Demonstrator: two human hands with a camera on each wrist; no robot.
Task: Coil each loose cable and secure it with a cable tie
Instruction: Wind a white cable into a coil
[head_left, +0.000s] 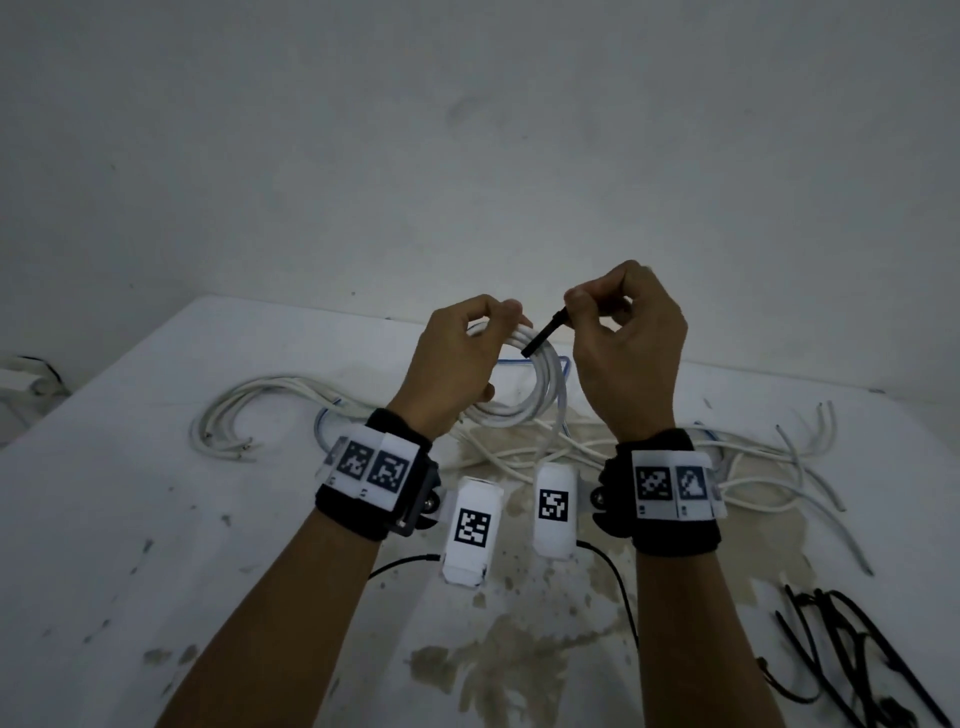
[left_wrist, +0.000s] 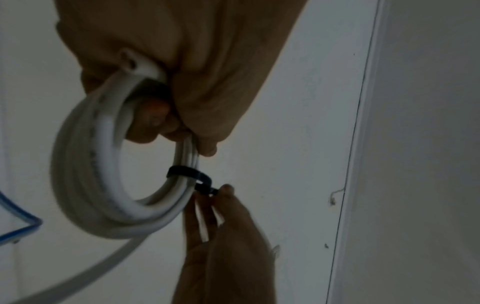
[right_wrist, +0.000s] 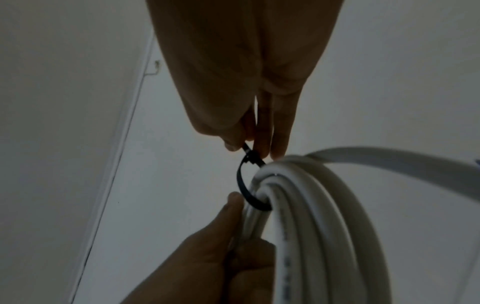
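Note:
My left hand (head_left: 467, 343) grips a coil of white cable (head_left: 524, 395) and holds it up above the white table (head_left: 130, 519). A black cable tie (head_left: 545, 335) loops around the coil's strands, seen as a dark band (left_wrist: 185, 171) in the left wrist view and as a loose ring (right_wrist: 246, 185) in the right wrist view. My right hand (head_left: 623, 343) pinches the tie's end between thumb and fingertips (right_wrist: 259, 148), just right of the left hand. One free end of the cable (left_wrist: 78, 273) trails down from the coil.
Several loose white cables (head_left: 753, 473) and a bundle of curved white cables (head_left: 234, 415) lie on the table behind my wrists. A thin blue cable (head_left: 322, 426) runs among them. Spare black cable ties (head_left: 841, 649) lie at the front right. A wall rises behind the table.

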